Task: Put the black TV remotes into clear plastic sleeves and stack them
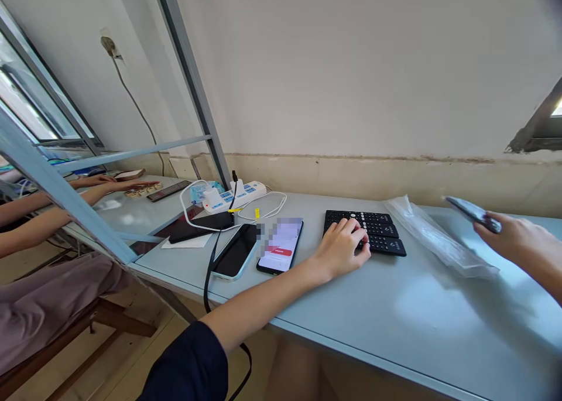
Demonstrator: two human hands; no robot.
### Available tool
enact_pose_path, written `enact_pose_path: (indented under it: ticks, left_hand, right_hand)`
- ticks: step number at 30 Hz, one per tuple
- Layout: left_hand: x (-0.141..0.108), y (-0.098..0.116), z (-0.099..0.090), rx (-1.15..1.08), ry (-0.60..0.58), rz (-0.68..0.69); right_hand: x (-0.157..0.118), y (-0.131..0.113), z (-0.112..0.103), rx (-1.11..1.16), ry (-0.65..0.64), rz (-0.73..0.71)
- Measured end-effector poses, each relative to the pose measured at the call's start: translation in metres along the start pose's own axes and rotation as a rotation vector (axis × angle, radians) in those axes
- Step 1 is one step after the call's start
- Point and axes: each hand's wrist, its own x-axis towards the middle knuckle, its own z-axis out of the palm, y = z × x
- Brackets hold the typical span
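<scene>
Several black remote controls [381, 229] lie side by side on the table, dotted with small buttons. Over their left end curls my left hand [345, 246], its fingertips and thumb closed against the lowest ones. Above the table at the right, my right hand [520, 240] grips a slim, long, shiny object [469, 212], shaped like a remote control and seen nearly edge-on. Its front face cannot be made out. Between the two hands a clear plastic sleeve [439, 237] lies crumpled on the tabletop.
Left of my forearm lie a phone with a lit screen [281, 252] and a dark-screened phone [237, 252]. A white power strip [235, 197] with cables sits behind them. A metal post [193, 67] divides off a neighbouring table, where another person's hands [118, 184] rest.
</scene>
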Motion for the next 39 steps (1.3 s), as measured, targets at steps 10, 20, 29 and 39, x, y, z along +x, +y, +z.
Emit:
enact_pose_path:
  ticks: [10,20,29,39]
  left_hand:
    - [-0.003,-0.004,0.002,0.138,0.193,0.107]
    - [0.001,-0.007,-0.010,0.237,-0.013,0.025]
    - [0.005,-0.017,-0.028,0.223,-0.011,-0.209]
    - [0.005,-0.024,-0.032,0.287,0.001,-0.204]
  right_hand:
    - [-0.056,-0.061,-0.006,0.272,0.666,-0.780]
    - [-0.078,-0.084,-0.008,0.253,0.683,-1.390]
    - [-0.055,-0.069,-0.001,0.631,0.406,-0.499]
    - [-0.057,-0.080,-0.010,1.214,-0.133,0.009]
